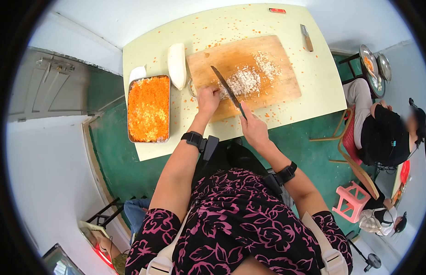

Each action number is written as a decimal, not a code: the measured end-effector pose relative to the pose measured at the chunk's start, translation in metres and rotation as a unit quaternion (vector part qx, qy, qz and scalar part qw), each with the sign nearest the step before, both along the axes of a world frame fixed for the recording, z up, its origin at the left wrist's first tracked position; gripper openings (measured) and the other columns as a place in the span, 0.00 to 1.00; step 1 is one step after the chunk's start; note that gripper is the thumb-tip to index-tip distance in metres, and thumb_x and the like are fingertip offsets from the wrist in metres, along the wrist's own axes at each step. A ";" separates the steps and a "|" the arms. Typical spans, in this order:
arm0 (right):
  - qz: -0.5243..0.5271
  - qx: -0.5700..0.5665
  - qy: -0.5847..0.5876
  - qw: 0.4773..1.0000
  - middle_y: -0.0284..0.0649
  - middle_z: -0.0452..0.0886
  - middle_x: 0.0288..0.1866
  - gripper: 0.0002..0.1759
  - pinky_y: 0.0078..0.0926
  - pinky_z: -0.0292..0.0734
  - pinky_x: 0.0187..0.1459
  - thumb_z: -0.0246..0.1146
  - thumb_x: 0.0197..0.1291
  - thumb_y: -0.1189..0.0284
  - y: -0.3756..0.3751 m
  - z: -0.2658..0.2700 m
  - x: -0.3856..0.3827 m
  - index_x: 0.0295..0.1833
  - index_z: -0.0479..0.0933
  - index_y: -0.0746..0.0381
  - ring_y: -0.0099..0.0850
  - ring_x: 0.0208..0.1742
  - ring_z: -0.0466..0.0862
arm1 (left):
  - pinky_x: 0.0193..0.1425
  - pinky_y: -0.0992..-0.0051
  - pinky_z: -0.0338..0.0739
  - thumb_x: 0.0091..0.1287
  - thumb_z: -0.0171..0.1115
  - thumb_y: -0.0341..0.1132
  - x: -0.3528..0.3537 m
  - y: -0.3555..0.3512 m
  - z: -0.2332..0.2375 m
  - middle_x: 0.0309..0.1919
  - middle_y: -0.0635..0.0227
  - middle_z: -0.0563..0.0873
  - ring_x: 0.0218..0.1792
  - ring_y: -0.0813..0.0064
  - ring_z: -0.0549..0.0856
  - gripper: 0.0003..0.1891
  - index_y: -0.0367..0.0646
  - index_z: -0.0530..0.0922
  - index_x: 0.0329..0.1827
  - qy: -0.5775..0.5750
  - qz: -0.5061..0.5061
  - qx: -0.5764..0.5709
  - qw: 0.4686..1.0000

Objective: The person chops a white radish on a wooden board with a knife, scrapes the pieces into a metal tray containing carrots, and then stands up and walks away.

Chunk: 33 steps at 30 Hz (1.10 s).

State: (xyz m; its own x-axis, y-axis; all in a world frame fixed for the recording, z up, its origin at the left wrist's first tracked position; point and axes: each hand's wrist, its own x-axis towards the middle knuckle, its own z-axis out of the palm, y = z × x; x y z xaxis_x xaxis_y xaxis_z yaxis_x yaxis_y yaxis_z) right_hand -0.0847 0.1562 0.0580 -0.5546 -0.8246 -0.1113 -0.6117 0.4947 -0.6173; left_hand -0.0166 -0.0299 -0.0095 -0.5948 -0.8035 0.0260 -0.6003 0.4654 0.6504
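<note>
Head view: right fingers (249, 121) are clamped on the handle of the knife (227, 88), blade angled away from me and to the left across the near-left edge of the white bits (246, 81). That grip leaves the blade length clear over the board (282, 87); can't tell if the edge touches wood.

Left fingers (212, 93) are curled in beside the blade at the board's left side, likely tucked so the tips stay off the edge. Can't tell if they're pinching a piece or just closed together.

White bits sit mid-board in one main heap, with a looser patch (268, 66) past it, right and far side. Judging by layout, that spread leaves room around the knife. Board lies skewed on the bench (320, 94), near edge toward me, so probably an easy reach for both arms.

Tray (169, 110) of orange bits (149, 95), with yellow bits (151, 121) on top, is at the bench's left edge, off the board, presumably to free cutting space. White root (177, 66) lies between tray and board, near my left side. Small tool (306, 37) is parked far right, well apart from both hands.
</note>
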 end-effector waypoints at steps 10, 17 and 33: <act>0.020 -0.001 0.018 1.000 0.52 0.79 0.33 0.27 0.44 0.74 0.34 0.53 0.62 0.66 -0.003 -0.004 0.004 0.67 0.59 0.52 0.50 0.31 0.79 | 0.45 0.67 0.73 0.52 0.64 0.27 0.019 0.028 0.015 0.32 0.57 0.81 0.39 0.57 0.78 0.07 0.35 0.81 0.33 0.079 -0.009 -0.063 0.995; 0.021 0.028 0.035 0.999 0.51 0.78 0.31 0.28 0.44 0.74 0.31 0.52 0.63 0.65 -0.007 -0.008 0.005 0.68 0.58 0.51 0.50 0.28 0.79 | 0.45 0.68 0.73 0.50 0.64 0.26 0.020 0.025 -0.004 0.32 0.62 0.82 0.39 0.60 0.78 0.05 0.38 0.82 0.30 0.093 -0.018 -0.118 0.988; 0.027 0.045 0.035 0.998 0.52 0.77 0.31 0.28 0.45 0.74 0.32 0.52 0.63 0.65 -0.012 -0.005 0.011 0.69 0.56 0.51 0.51 0.29 0.78 | 0.41 0.68 0.74 0.49 0.64 0.25 0.020 0.026 -0.005 0.29 0.62 0.82 0.36 0.61 0.78 0.03 0.38 0.81 0.27 0.106 -0.019 -0.148 0.983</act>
